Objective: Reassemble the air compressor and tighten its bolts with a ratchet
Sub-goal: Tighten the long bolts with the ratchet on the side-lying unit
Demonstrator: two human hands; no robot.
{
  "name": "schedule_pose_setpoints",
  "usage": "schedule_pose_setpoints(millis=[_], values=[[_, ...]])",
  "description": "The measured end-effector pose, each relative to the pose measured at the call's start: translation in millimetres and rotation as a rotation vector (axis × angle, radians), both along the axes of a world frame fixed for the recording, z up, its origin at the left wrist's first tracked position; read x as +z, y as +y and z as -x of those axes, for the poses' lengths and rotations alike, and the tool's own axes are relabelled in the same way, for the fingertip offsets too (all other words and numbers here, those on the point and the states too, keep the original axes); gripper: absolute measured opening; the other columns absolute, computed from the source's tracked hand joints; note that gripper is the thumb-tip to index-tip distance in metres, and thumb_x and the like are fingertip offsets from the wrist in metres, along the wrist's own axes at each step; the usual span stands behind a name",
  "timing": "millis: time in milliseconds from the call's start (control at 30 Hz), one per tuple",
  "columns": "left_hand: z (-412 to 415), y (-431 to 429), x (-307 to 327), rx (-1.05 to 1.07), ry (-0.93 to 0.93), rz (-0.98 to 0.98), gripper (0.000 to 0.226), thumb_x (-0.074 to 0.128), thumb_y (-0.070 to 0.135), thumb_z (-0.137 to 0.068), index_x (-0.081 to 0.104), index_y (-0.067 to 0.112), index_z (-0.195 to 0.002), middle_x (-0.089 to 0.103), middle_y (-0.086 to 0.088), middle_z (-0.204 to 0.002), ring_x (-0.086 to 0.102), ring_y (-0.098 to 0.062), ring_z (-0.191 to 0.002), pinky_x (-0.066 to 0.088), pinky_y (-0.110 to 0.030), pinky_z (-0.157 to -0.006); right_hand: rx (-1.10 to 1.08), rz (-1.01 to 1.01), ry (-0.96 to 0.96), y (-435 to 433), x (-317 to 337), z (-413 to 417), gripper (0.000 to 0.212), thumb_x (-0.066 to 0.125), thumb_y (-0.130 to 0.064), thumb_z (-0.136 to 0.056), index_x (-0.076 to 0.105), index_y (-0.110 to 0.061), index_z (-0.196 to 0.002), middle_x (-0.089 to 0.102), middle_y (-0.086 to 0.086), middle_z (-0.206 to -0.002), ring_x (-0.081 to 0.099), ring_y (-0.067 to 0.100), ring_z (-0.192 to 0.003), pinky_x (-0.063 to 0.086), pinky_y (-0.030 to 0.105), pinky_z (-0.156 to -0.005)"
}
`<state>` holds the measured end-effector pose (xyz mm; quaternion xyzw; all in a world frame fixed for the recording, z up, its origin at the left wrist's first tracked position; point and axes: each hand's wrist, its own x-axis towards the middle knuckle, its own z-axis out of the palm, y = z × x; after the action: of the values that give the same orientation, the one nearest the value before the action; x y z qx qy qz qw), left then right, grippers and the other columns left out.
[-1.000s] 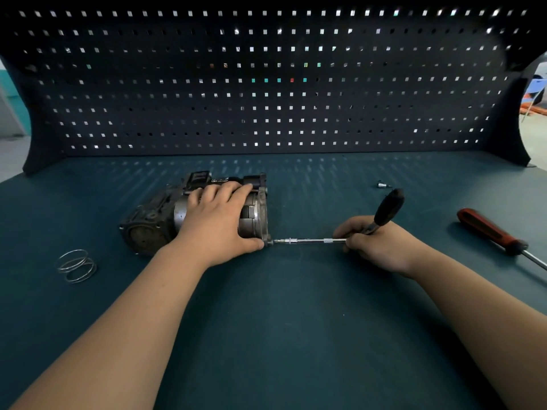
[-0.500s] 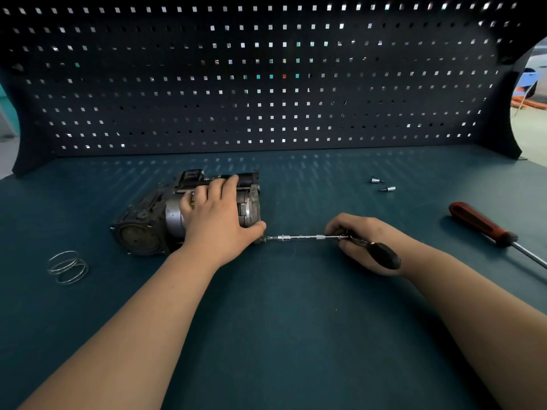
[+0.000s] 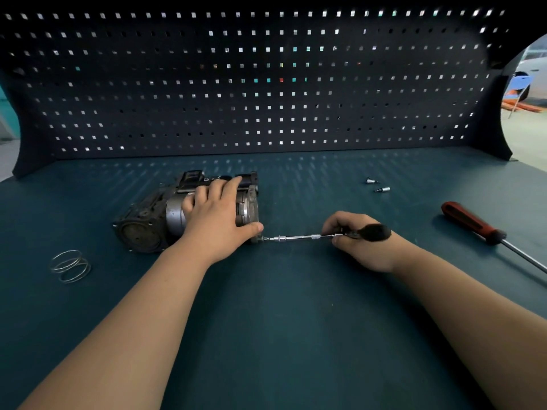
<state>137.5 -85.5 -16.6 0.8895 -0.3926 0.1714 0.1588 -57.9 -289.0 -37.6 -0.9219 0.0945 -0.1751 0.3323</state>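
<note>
The grey metal air compressor (image 3: 148,223) lies on its side on the teal bench, left of centre. My left hand (image 3: 217,218) grips its body from above, thumb at the right end plate. A ratchet with a long silver extension (image 3: 296,237) runs level from a bolt at the compressor's lower right corner to my right hand (image 3: 359,247). That hand holds the ratchet head, and the black handle (image 3: 374,232) shows blurred across its knuckles.
A wire spring (image 3: 70,266) lies at the left. Two small silver bits (image 3: 376,185) sit behind my right hand. A red-handled screwdriver (image 3: 476,224) lies at the right. A dark pegboard (image 3: 266,84) closes off the back of the bench (image 3: 281,321).
The ratchet handle swung from pointing up and away, down toward me, and now back up to about level. My left hand stayed on the compressor.
</note>
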Motion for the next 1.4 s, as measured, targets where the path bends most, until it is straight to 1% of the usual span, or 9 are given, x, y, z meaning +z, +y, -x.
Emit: schedule_pose_setpoints(millis=[267,367,533,633,733,1000,1200,1267,1400], values=[[9.8,12.1,-10.7,-0.094,-0.132,0.026,0.097,0.066,0.068,-0.068,0.024,0.032,-0.148,0.024,0.000,-0.151,0.014,-0.024,-0.138,0.004,-0.046,-0.114,-0.046,-0.078,0.055,2.9,1.3,-3.8,0.024,0.059,-0.011,-0.091,0.058,-0.035,-0.092,0.064,-0.019,-0.079,0.055,-0.004,-0.067,0.041,0.009,-0.061],[29.6,-0.1,-14.6,-0.275,-0.240,-0.053,0.080,0.072,0.057,-0.070,0.044,0.030,-0.140,0.033,-0.004,-0.150,0.016,-0.031,-0.140,-0.005,-0.046,-0.111,-0.101,-0.331,0.170,9.3,7.8,-8.7,0.010,0.053,-0.025,-0.098,0.059,-0.021,-0.091,0.067,-0.003,-0.065,0.047,0.010,-0.044,0.038,0.020,-0.042],[58.1,-27.7,-19.9,-0.402,-0.341,-0.259,0.045,0.050,0.047,-0.093,0.052,0.024,-0.131,0.054,0.003,-0.130,0.030,-0.030,-0.137,-0.031,-0.045,-0.104,-0.283,-0.558,0.356,18.3,16.5,-12.8,0.059,0.036,-0.051,-0.100,0.059,-0.002,-0.075,0.037,0.001,-0.035,0.025,0.014,-0.030,0.018,0.018,-0.034],[76.5,-47.6,-24.4,-0.366,-0.256,-0.278,0.037,0.044,0.041,-0.097,0.053,0.016,-0.123,0.059,-0.003,-0.118,0.048,-0.029,-0.118,0.006,-0.043,-0.114,-0.332,-0.631,0.297,21.8,16.1,-18.3,0.054,0.034,-0.047,-0.101,0.055,-0.005,-0.074,0.032,0.004,-0.039,0.023,0.014,-0.031,0.018,0.018,-0.033],[100.1,-71.9,-27.8,-0.307,-0.029,-0.187,0.036,0.041,0.041,-0.098,0.052,0.013,-0.118,0.056,-0.009,-0.119,0.049,-0.032,-0.113,0.032,-0.041,-0.092,-0.351,-0.637,0.198,19.4,14.6,-21.5,0.029,0.037,-0.028,-0.100,0.048,-0.012,-0.078,0.033,0.003,-0.047,0.023,0.012,-0.034,0.018,0.017,-0.036],[93.8,-83.9,-26.0,-0.319,0.027,-0.195,0.033,0.043,0.042,-0.090,0.062,0.017,-0.100,0.067,-0.010,-0.102,0.062,-0.033,-0.094,0.032,-0.034,-0.063,-0.092,-0.882,0.111,6.2,15.9,7.4,0.024,0.052,-0.003,-0.095,0.062,-0.012,-0.114,0.057,0.012,-0.073,0.058,0.019,-0.057,0.052,0.028,-0.049],[89.6,-83.9,-26.0,-0.331,0.038,-0.189,0.035,0.045,0.047,-0.086,0.065,0.019,-0.092,0.068,-0.008,-0.093,0.063,-0.033,-0.087,0.028,-0.033,-0.057,-0.147,-0.443,0.082,19.5,5.7,22.8,0.035,0.065,0.002,-0.087,0.069,-0.024,-0.111,0.074,0.001,-0.094,0.065,0.009,-0.077,0.050,0.019,-0.076],[90.2,-81.8,-27.4,-0.348,0.053,-0.142,0.028,0.045,0.046,-0.087,0.059,0.021,-0.088,0.067,-0.008,-0.095,0.062,-0.033,-0.089,0.029,-0.033,-0.060,-0.259,-0.327,-0.007,21.5,3.7,24.3,0.038,0.072,-0.002,-0.082,0.065,-0.031,-0.106,0.073,-0.011,-0.092,0.068,0.001,-0.079,0.047,0.009,-0.075],[92.1,-76.5,-31.0,-0.356,0.039,-0.058,0.020,0.047,0.041,-0.091,0.046,0.021,-0.090,0.060,-0.005,-0.104,0.054,-0.029,-0.099,0.029,-0.037,-0.072,-0.250,-0.476,-0.050,20.0,7.9,15.9,0.009,0.066,-0.002,-0.087,0.062,-0.009,-0.091,0.070,0.003,-0.075,0.065,0.013,-0.060,0.054,0.022,-0.059]])
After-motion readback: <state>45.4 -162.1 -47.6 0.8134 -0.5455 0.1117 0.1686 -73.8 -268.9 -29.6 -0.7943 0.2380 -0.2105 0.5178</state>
